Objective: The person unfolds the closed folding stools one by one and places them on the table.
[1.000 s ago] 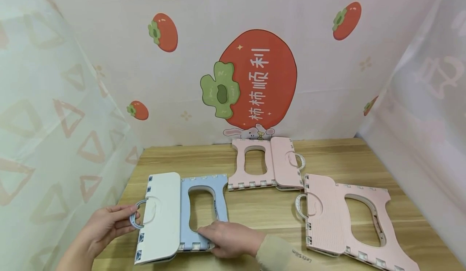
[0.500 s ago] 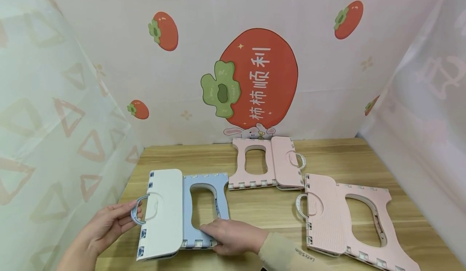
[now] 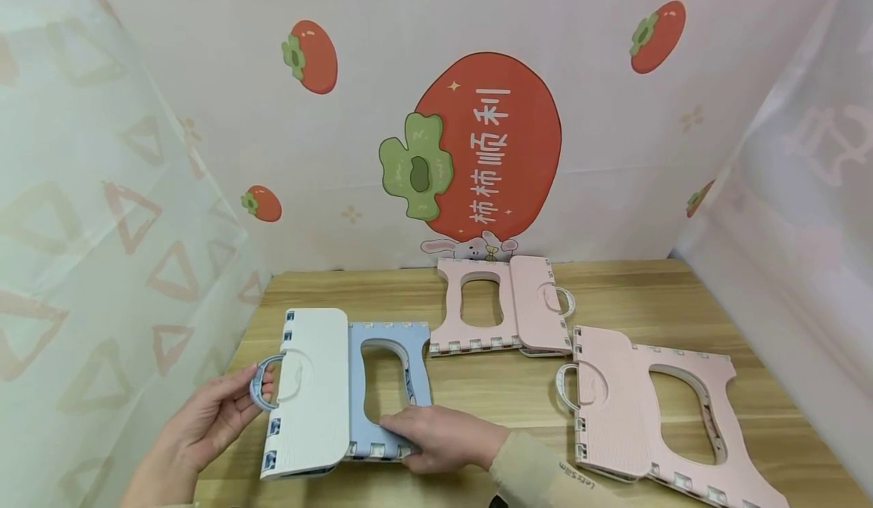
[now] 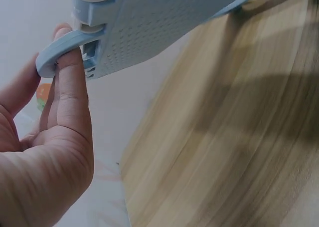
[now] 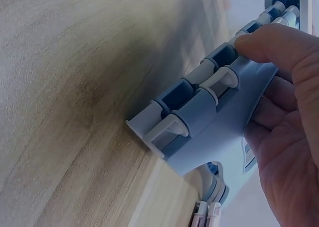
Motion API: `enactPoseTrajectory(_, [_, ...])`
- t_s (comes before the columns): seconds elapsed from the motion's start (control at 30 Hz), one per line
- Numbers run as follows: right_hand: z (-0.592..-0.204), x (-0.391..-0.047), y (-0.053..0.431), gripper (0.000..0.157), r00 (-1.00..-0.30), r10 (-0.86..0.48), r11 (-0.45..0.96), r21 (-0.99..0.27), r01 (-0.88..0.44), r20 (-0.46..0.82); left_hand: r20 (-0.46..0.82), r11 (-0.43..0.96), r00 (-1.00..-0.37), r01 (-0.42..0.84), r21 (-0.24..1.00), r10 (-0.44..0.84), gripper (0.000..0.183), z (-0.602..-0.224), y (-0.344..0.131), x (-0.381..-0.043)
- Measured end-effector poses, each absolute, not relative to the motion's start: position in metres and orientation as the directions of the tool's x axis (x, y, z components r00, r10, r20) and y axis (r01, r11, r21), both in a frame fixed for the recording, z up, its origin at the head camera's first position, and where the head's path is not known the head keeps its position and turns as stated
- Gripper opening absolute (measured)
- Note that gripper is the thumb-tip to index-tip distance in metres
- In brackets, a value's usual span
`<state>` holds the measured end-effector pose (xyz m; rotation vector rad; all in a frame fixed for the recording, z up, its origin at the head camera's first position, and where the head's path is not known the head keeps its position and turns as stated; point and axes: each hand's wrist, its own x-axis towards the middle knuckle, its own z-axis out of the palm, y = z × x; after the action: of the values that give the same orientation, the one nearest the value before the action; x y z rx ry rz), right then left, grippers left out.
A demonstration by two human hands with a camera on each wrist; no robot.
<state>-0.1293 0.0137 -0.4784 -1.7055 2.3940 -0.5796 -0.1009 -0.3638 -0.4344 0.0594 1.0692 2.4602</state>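
A folding step stool with a white top panel [image 3: 317, 394] and a blue leg panel [image 3: 358, 409] lies flattened at the left of the table. My left hand [image 3: 218, 417] holds its blue carry handle [image 3: 254, 388], and in the left wrist view fingers pass through the handle loop [image 4: 55, 51]. The handle side stands raised off the tabletop there. My right hand [image 3: 450, 441] grips the near edge of the blue leg panel, fingers reaching into its cutout. In the right wrist view the thumb [image 5: 254, 45] lies along the hinged edge.
Two pink folding stools lie flat on the wooden table [image 3: 491, 394]: one at the back centre [image 3: 535, 303], one at the right [image 3: 610, 417]. The back pink stool's near left corner sits close to the blue one. Printed fabric walls [image 3: 341, 152] enclose the back and sides.
The blue and white stool has shifted up the head view and slightly right, its handle side lifting. Both hands keep their hold, the left rising with the handle. The pink stools have stayed put.
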Motion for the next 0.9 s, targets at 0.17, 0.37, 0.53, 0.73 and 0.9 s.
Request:
enactPoseTrajectory(0.17, [-0.477,-0.129,0.017,0.053,-0.368,-0.924,0.309,-0.363,-0.879,0.106,-0.072,-0.640,-0.891,-0.376,0.671,0.448,0.051,-0.428,-0.357,-0.104])
enactPoseTrajectory(0.37, [-0.474,-0.129,0.020,0.052,-0.376,-0.918,0.331,-0.275,-0.902,0.127,-0.012,-0.670,-0.889,-0.354,0.653,0.458,0.053,-0.422,-0.349,-0.107])
enactPoseTrajectory(0.53, [-0.474,-0.127,0.022,0.045,-0.374,-0.903,0.347,-0.155,-0.925,0.209,0.007,-0.675,-0.892,-0.336,0.656,0.452,0.052,-0.417,-0.342,-0.109])
enactPoseTrajectory(0.73, [-0.470,-0.125,0.023,0.036,-0.406,-0.881,0.392,-0.106,-0.914,0.242,0.040,-0.674,-0.899,-0.297,0.677,0.437,0.050,-0.409,-0.330,-0.113])
enactPoseTrajectory(0.9, [-0.466,-0.125,0.026,0.035,-0.439,-0.873,0.408,-0.175,-0.896,0.211,0.049,-0.659,-0.912,-0.257,0.707,0.408,0.048,-0.401,-0.319,-0.116])
